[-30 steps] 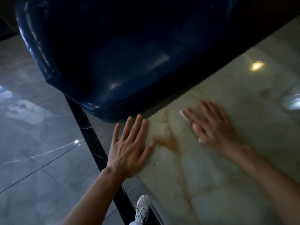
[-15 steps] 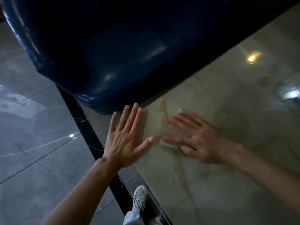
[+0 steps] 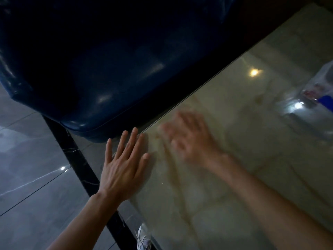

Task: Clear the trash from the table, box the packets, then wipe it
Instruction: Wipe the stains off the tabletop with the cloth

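Observation:
The glossy pale marble table (image 3: pixel 234 177) fills the right half of the head view. My left hand (image 3: pixel 122 170) lies flat at the table's left corner, fingers spread, holding nothing. My right hand (image 3: pixel 191 141) is flat on the tabletop just right of it, blurred by motion. A pale smear at its fingertips looks like the tissue (image 3: pixel 163 128) pressed under it, but its outline is too blurred to make out. Brownish veins or stains mark the surface around that hand.
A dark blue padded seat (image 3: pixel 108 69) stands close against the table's far edge. A clear plastic bag with red and blue packets (image 3: pixel 319 87) lies at the right edge of view. Grey floor tiles, a black strip and my white shoe (image 3: pixel 144 239) are at the left and bottom.
My right hand has slid across the tabletop, away from my left hand and towards the far edge. My left hand has stayed flat at the corner. The bag has come into view.

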Motion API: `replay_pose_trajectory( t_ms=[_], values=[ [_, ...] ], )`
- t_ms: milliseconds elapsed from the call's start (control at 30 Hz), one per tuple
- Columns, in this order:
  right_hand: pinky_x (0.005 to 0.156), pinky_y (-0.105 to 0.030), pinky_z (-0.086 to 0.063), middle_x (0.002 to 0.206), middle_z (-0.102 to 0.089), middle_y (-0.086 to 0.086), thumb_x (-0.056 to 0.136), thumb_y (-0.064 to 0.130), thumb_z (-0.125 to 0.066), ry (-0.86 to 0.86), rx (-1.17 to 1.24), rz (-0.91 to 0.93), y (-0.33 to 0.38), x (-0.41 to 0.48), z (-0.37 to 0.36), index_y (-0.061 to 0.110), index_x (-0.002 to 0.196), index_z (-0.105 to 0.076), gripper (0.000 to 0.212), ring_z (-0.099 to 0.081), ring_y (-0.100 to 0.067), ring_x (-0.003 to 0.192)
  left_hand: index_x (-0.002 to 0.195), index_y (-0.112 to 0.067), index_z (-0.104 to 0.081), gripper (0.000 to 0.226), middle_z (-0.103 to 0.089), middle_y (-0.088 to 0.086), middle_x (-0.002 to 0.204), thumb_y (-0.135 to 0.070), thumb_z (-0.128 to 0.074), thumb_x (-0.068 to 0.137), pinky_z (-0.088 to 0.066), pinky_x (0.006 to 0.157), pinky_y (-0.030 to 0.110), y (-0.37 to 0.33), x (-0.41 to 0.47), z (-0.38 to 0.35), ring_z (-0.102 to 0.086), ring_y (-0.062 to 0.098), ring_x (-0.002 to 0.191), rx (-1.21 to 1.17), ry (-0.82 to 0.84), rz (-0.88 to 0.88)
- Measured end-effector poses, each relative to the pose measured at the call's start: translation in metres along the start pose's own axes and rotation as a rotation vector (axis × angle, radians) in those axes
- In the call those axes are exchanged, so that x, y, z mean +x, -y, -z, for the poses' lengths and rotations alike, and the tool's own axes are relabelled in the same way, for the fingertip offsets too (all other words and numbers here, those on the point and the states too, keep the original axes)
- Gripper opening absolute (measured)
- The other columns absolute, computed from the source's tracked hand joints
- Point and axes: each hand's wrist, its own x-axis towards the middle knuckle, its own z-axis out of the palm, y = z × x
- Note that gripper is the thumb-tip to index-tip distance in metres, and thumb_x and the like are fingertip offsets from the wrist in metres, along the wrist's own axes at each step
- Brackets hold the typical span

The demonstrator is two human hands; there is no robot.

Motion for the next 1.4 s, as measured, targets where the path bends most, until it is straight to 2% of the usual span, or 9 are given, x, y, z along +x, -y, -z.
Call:
replay_pose_trajectory(
  t_ms=[100, 200, 400, 467, 700, 800, 900, 1067, 1400],
  values=[
    [0.124, -0.055, -0.011, 0.167, -0.022, -0.008, 0.098, 0.05, -0.035, -0.043, 0.076, 0.381, 0.036, -0.06, -0.012, 0.049, 0.154, -0.02, 0.058, -0.012, -0.032, 0.156, 0.156, -0.029, 0.0, 0.066, 0.013, -0.008, 0.164, -0.06, -0.001, 0.098, 0.008, 0.123, 0.049, 0.002, 0.001, 0.002, 0.021, 0.009, 0.15, -0.055, -0.012, 0.013],
    [0.124, -0.052, -0.015, 0.165, -0.027, -0.006, 0.095, 0.047, -0.045, -0.042, 0.075, 0.472, -0.005, -0.094, -0.017, 0.051, 0.153, -0.024, 0.061, -0.015, -0.03, 0.155, 0.156, -0.028, -0.001, 0.067, 0.011, -0.007, 0.165, -0.06, 0.0, 0.097, 0.007, 0.123, 0.049, 0.005, -0.001, 0.001, 0.02, 0.009, 0.15, -0.012, 0.016, -0.018],
    [0.122, -0.051, -0.017, 0.163, -0.028, -0.016, 0.096, 0.049, -0.016, -0.059, 0.04, -0.485, -0.087, -0.051, -0.012, 0.044, 0.154, -0.02, 0.059, -0.025, -0.038, 0.15, 0.156, -0.031, 0.003, 0.065, 0.008, -0.008, 0.165, -0.061, 0.0, 0.098, 0.007, 0.123, 0.048, 0.004, -0.002, -0.003, 0.018, 0.011, 0.151, 0.04, 0.022, -0.029],
    [0.122, -0.052, -0.014, 0.164, -0.022, -0.018, 0.097, 0.05, -0.02, -0.06, 0.054, -0.547, -0.062, -0.03, -0.008, 0.045, 0.155, -0.02, 0.059, -0.022, -0.039, 0.15, 0.156, -0.032, 0.003, 0.065, 0.008, -0.008, 0.165, -0.061, -0.001, 0.098, 0.007, 0.123, 0.048, 0.005, -0.002, -0.004, 0.017, 0.01, 0.151, 0.039, 0.011, -0.039],
    [0.124, -0.055, -0.01, 0.165, -0.027, -0.009, 0.095, 0.047, -0.043, -0.101, 0.169, 0.382, 0.075, -0.082, -0.019, 0.046, 0.15, -0.036, 0.055, -0.014, -0.033, 0.155, 0.156, -0.036, -0.002, 0.062, 0.005, -0.011, 0.165, -0.06, -0.007, 0.1, 0.009, 0.123, 0.044, 0.006, -0.003, -0.003, 0.015, 0.007, 0.151, -0.023, -0.002, -0.045],
    [0.124, -0.052, -0.014, 0.163, -0.032, -0.009, 0.097, 0.049, -0.044, -0.089, 0.145, 0.476, 0.042, -0.112, -0.025, 0.051, 0.149, -0.035, 0.053, -0.014, -0.031, 0.155, 0.155, -0.036, 0.003, 0.062, 0.007, -0.008, 0.165, -0.061, -0.008, 0.099, 0.009, 0.123, 0.046, -0.005, 0.0, -0.002, 0.016, 0.01, 0.151, 0.026, 0.043, -0.126],
    [0.122, -0.054, -0.018, 0.161, -0.035, -0.008, 0.096, 0.047, -0.043, -0.042, 0.107, 0.175, -0.033, -0.128, -0.027, 0.05, 0.151, -0.03, 0.056, -0.022, -0.033, 0.153, 0.155, -0.037, 0.007, 0.063, 0.007, -0.004, 0.165, -0.061, -0.009, 0.099, 0.007, 0.123, 0.049, -0.035, 0.009, -0.003, 0.014, 0.014, 0.152, 0.053, 0.082, -0.251],
    [0.119, -0.053, -0.026, 0.157, -0.04, -0.017, 0.1, 0.046, -0.03, -0.088, 0.106, -0.706, -0.139, -0.196, -0.034, 0.04, 0.151, -0.036, 0.052, -0.038, -0.037, 0.145, 0.156, -0.037, 0.003, 0.066, 0.008, -0.005, 0.165, -0.065, -0.012, 0.098, 0.0, 0.123, 0.053, -0.108, 0.02, -0.019, 0.01, 0.019, 0.153, 0.08, 0.148, -0.424],
    [0.125, -0.053, -0.005, 0.169, -0.007, -0.006, 0.096, 0.06, -0.007, -0.024, 0.288, -1.477, -0.219, -0.421, -0.073, 0.055, 0.152, 0.005, 0.057, -0.006, -0.028, 0.155, 0.157, -0.037, -0.009, 0.069, -0.003, 0.0, 0.166, -0.063, -0.018, 0.094, -0.009, 0.12, 0.062, -0.236, 0.033, -0.067, -0.002, 0.028, 0.152, 0.176, 0.22, -0.624]
  ],
)
